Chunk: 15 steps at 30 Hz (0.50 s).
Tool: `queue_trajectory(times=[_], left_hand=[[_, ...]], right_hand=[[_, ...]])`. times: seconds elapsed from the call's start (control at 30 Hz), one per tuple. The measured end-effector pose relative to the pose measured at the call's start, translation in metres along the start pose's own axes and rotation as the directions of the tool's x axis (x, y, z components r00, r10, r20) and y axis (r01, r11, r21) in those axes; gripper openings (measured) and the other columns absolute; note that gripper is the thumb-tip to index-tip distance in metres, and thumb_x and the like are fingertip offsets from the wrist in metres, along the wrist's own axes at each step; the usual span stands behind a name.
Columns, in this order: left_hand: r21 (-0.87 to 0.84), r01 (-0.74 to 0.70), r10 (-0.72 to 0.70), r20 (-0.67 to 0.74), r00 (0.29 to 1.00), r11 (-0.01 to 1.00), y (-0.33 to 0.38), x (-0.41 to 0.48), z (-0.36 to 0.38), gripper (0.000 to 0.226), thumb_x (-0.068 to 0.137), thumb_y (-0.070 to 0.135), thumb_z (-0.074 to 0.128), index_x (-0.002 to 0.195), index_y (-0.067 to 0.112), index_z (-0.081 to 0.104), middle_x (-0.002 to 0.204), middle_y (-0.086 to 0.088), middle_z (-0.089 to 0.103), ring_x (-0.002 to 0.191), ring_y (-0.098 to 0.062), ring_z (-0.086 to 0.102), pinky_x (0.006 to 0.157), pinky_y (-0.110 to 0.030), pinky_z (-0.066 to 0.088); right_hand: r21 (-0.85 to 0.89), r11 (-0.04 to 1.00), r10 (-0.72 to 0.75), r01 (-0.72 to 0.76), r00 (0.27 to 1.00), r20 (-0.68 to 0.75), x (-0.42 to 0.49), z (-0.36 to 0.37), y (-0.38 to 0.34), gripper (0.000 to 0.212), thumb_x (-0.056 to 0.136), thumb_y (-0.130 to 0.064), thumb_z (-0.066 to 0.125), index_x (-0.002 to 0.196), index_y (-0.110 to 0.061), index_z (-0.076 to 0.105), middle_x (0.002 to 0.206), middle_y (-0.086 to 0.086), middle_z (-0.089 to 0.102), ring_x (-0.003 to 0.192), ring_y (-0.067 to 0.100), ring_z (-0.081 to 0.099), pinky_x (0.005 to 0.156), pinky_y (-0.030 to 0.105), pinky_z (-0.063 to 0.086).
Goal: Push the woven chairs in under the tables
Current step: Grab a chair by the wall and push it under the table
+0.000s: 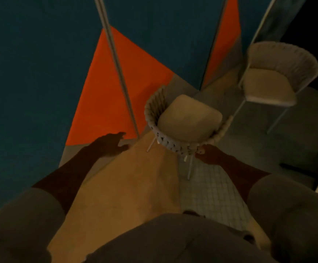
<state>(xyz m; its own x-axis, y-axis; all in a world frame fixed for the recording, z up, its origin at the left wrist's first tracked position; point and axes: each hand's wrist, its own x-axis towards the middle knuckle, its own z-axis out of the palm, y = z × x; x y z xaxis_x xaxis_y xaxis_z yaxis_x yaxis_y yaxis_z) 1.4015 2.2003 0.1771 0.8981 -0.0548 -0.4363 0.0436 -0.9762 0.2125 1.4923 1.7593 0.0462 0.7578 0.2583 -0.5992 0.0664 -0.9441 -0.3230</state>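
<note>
Beside a teal-and-orange surface (40, 73), seen from above in dim light, a person's right grip (209, 154) closes on the back rim of a woven chair (188, 118). The chair stands directly ahead of that grip. Its cream seat is fully in view just right of the surface's near corner, and its thin pale legs rest on the floor (211, 192) of tan and small white tiles. The left grip (110, 145) hangs apart to the chair's left, fingers spread loose and holding nothing, over the surface's corner. A second woven chair (271, 82) stands well apart at upper right.
</note>
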Motion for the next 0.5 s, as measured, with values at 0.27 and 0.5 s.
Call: queue_trajectory(times=[0.27,0.5], left_hand=[[-0.021,-0.126,0.127,0.062,0.99,0.992,0.017,0.134,-0.041,0.082,0.099,0.062,0.051,0.163,0.018,0.024,0.153,-0.015,0.048,0.122,-0.031,0.058,0.099,-0.041,0.047],[-0.025,-0.167,0.169,0.127,0.977,0.986,0.034,0.234,-0.072,0.083,0.096,0.069,0.049,0.162,0.027,0.023,0.155,-0.008,0.047,0.129,-0.031,0.056,0.1,-0.05,0.051]], right_hand=[[0.23,0.952,0.219,-0.202,0.974,-0.053,0.025,-0.028,-0.019,0.051,0.105,-0.048,0.052,0.147,-0.018,0.056,0.152,0.011,0.051,0.139,0.031,0.05,0.116,0.044,0.04],[0.42,0.844,0.349,-0.332,0.936,0.04,0.12,-0.08,0.0,0.077,0.101,-0.05,0.057,0.161,-0.009,0.031,0.156,0.01,0.042,0.144,0.033,0.043,0.116,0.037,0.034]])
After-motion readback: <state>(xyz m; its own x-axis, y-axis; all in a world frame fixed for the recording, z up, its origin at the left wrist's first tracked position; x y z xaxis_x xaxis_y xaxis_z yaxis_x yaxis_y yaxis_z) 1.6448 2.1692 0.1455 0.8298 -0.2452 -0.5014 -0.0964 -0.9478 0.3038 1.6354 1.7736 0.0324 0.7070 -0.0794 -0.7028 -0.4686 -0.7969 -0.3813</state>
